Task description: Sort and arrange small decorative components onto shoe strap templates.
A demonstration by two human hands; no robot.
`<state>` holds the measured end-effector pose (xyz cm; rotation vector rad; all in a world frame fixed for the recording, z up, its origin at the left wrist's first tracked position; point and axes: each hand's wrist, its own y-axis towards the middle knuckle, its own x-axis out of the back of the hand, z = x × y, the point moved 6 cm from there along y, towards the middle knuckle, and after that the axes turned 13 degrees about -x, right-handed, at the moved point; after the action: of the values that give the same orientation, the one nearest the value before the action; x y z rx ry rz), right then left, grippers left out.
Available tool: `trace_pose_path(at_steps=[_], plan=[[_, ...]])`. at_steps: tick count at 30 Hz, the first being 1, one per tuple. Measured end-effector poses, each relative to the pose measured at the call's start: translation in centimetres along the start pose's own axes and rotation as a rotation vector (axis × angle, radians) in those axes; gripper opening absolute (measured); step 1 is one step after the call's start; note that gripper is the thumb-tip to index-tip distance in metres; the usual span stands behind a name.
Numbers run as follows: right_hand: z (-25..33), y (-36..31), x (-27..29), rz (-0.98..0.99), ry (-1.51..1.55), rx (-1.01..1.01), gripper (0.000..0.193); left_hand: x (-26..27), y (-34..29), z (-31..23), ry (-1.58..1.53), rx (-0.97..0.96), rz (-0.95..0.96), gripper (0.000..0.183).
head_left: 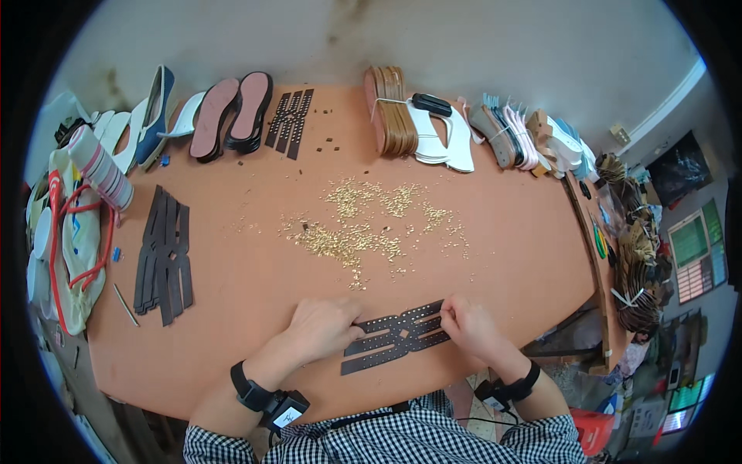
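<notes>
A dark brown sandal upper piece (403,334), cut into strips that meet in the middle, lies near the table's front edge. Rows of small gold studs dot its strips, and a diamond-shaped hole marks its centre. My left hand (325,329) has its fingers bent in at the upper left end of the piece, thumb and fingertips against the strip. At the opposite end, my right hand (470,325) pinches the strip tips between thumb and forefinger. Beyond both hands, loose gold studs (340,241) are scattered over the table.
Plain dark uppers (164,259) lie stacked at left, beside a thin metal tool (126,305). A studded upper (290,122), pink-topped soles (215,120) and bundled brown soles (396,112) line the table's (533,240) back. A striped roll (100,166) stands at far left.
</notes>
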<state>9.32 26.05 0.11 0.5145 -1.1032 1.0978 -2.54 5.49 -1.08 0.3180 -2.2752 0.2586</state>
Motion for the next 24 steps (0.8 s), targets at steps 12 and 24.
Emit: trace_pose_path(at_steps=[12, 24], plan=[[2.4, -0.4, -2.0, -0.086, -0.174, 0.163, 0.012, -0.1, -0.3, 0.2, 0.035, -0.086, -0.121, 0.021], [3.0, 0.4, -1.6, 0.094, -0.187, 0.196, 0.012, -0.2, -0.2, 0.1, 0.047, -0.097, -0.116, 0.022]])
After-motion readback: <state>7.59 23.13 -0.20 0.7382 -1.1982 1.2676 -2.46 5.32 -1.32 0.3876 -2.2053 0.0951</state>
